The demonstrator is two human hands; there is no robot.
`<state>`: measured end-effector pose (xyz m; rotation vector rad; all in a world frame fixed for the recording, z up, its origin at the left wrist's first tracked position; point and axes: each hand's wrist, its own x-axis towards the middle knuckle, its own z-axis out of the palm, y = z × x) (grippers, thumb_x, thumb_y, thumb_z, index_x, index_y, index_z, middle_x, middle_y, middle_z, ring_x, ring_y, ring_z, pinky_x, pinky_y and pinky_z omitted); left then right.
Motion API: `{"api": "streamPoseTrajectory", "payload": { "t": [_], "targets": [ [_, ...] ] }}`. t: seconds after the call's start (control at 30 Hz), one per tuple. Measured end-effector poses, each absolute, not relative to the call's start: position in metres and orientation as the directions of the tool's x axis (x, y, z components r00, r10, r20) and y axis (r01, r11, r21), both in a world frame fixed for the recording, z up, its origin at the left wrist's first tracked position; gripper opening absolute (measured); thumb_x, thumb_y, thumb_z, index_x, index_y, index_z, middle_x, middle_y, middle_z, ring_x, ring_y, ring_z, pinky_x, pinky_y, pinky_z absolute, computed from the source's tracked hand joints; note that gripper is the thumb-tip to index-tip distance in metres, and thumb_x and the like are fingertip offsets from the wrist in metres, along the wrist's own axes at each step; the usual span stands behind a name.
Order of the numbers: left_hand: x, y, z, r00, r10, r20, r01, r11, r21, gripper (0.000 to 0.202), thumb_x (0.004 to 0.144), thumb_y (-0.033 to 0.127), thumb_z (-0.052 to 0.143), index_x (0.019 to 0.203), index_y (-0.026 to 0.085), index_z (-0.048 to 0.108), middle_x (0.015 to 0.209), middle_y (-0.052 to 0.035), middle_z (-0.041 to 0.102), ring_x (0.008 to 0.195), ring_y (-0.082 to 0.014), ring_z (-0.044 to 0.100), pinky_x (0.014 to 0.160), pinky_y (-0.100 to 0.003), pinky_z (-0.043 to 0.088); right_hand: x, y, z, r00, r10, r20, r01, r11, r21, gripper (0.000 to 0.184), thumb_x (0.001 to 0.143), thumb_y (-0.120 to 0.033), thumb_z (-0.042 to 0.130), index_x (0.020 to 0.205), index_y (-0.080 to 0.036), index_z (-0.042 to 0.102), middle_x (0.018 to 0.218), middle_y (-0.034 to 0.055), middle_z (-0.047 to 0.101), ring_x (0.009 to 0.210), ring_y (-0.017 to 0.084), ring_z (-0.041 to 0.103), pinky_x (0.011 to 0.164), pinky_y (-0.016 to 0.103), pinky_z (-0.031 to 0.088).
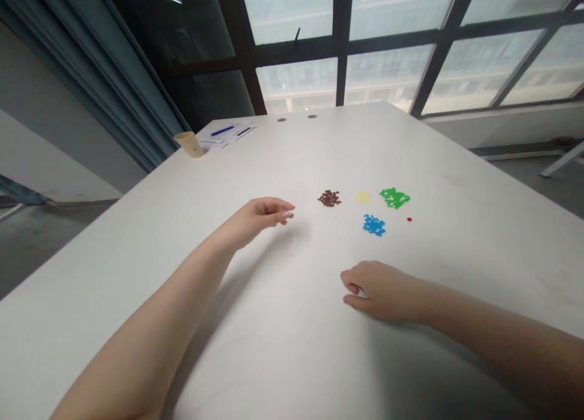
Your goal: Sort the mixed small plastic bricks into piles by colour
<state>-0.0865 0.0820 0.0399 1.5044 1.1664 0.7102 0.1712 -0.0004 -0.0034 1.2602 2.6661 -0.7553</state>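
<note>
White tabletop (456,255), wide and mostly bare; landmark for all that follows is the brown pile (329,198) of small beads lying on it. Left hand (258,218) is just left of the brown pile, raised slightly off the surface, forearm stretched out. Its fingers are bent and bunched towards the thumb, tips aimed at the brown pile but apart from it; cannot tell whether they are quite closed or pinch anything. Right hand (383,289) is nearer the viewer than the brown pile and a little to its right, resting knuckles-up on the tabletop. Its fingers are curled under the palm; any contents are hidden. Papers (225,133) with blue marks lie far beyond and left of the brown pile, a paper cup (189,143) tipped beside them. Green pile (395,197) is right of the brown pile, and blue pile (374,224) is right and nearer. Yellow pile (362,197) is just right of it, between brown and green. One red bead (409,219) lies farthest right.
</note>
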Motion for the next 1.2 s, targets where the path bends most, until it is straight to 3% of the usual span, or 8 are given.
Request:
{"api": "streamPoseTrajectory", "payload": {
  "t": [0.1, 0.2, 0.3, 0.7, 0.9, 0.97, 1.07, 1.2],
  "targets": [
    [-0.051, 0.055, 0.032, 0.467, 0.849, -0.246, -0.026, 0.291, 0.956, 0.022, 0.063, 0.027, 0.072, 0.080, 0.015, 0.065, 0.077, -0.0024, 0.064, 0.068, -0.0081, 0.055, 0.069, -0.021, 0.042, 0.171, -0.001, -0.005, -0.652, 0.706, -0.277, 0.748, 0.537, -0.390, 0.020, 0.080, -0.034, 0.043, 0.068, -0.019, 0.048, 0.066, 0.0016, 0.057, 0.059, 0.013, 0.046, 0.051, 0.024, 0.022],
    [-0.021, 0.026, 0.014, 0.611, 0.722, -0.325, -0.268, 0.575, 0.773, 0.022, 0.063, 0.025, 0.073, 0.079, 0.013, 0.065, 0.070, -0.0004, 0.062, 0.063, -0.0044, 0.055, 0.064, -0.016, 0.042, 0.171, -0.001, -0.006, -0.641, 0.721, -0.263, 0.753, 0.523, -0.400, 0.021, 0.079, -0.035, 0.044, 0.069, -0.018, 0.051, 0.068, 0.0030, 0.059, 0.060, 0.013, 0.047, 0.052, 0.024, 0.024],
    [-0.005, 0.007, -0.002, 0.709, 0.634, -0.308, -0.368, 0.706, 0.605, 0.024, 0.062, 0.025, 0.074, 0.078, 0.010, 0.064, 0.067, -0.0004, 0.060, 0.061, -0.0039, 0.056, 0.063, -0.014, 0.043, 0.169, -0.001, -0.005, -0.641, 0.723, -0.258, 0.746, 0.508, -0.431, 0.020, 0.078, -0.033, 0.045, 0.070, -0.017, 0.054, 0.067, 0.0039, 0.060, 0.058, 0.013, 0.049, 0.053, 0.025, 0.027],
    [-0.005, 0.007, -0.010, 0.679, 0.635, -0.368, -0.411, 0.744, 0.526, 0.014, 0.067, 0.018, 0.070, 0.075, 0.008, 0.063, 0.064, -0.0022, 0.062, 0.060, -0.0053, 0.058, 0.062, -0.013, 0.045, 0.167, -0.004, 0.002, -0.628, 0.733, -0.262, 0.754, 0.488, -0.440, 0.018, 0.078, -0.030, 0.047, 0.068, -0.015, 0.053, 0.066, 0.0048, 0.060, 0.059, 0.014, 0.048, 0.055, 0.026, 0.030],
    [-0.007, 0.006, -0.009, 0.706, 0.623, -0.338, -0.381, 0.736, 0.559, 0.023, 0.063, 0.022, 0.073, 0.078, 0.009, 0.063, 0.072, -0.0031, 0.064, 0.063, -0.0056, 0.059, 0.062, -0.013, 0.045, 0.183, 0.010, 0.019, -0.644, 0.700, -0.310, 0.731, 0.443, -0.520, 0.019, 0.077, -0.032, 0.049, 0.065, -0.017, 0.049, 0.058, -0.0022, 0.049, 0.051, 0.009, 0.038, 0.048, 0.023, 0.024],
    [-0.008, 0.006, -0.009, 0.714, 0.618, -0.331, -0.373, 0.735, 0.566, 0.024, 0.063, 0.020, 0.073, 0.082, 0.010, 0.063, 0.072, -0.0022, 0.064, 0.063, -0.0049, 0.059, 0.063, -0.013, 0.044, 0.190, 0.017, 0.029, -0.619, 0.753, -0.223, 0.720, 0.432, -0.543, 0.017, 0.073, -0.033, 0.055, 0.067, -0.018, 0.050, 0.058, -0.0043, 0.045, 0.052, 0.008, 0.038, 0.049, 0.022, 0.025],
    [-0.008, 0.006, -0.010, 0.720, 0.613, -0.325, -0.373, 0.737, 0.565, 0.028, 0.064, 0.020, 0.072, 0.089, 0.013, 0.061, 0.071, -0.0008, 0.064, 0.063, -0.0044, 0.060, 0.064, -0.012, 0.044, 0.193, 0.021, 0.041, -0.569, 0.822, 0.022, 0.665, 0.476, -0.575, 0.021, 0.067, -0.035, 0.064, 0.078, -0.020, 0.055, 0.063, -0.0045, 0.045, 0.056, 0.009, 0.040, 0.053, 0.022, 0.030],
    [-0.007, 0.007, -0.013, 0.711, 0.633, -0.308, -0.387, 0.717, 0.581, 0.027, 0.064, 0.022, 0.072, 0.086, 0.014, 0.058, 0.068, -0.0003, 0.064, 0.060, -0.0047, 0.060, 0.061, -0.012, 0.045, 0.184, 0.012, 0.042, -0.583, 0.773, 0.251, 0.529, 0.596, -0.604, 0.019, 0.074, -0.034, 0.059, 0.088, -0.021, 0.062, 0.069, -0.0002, 0.052, 0.066, 0.012, 0.047, 0.062, 0.024, 0.036]
  ]
}}
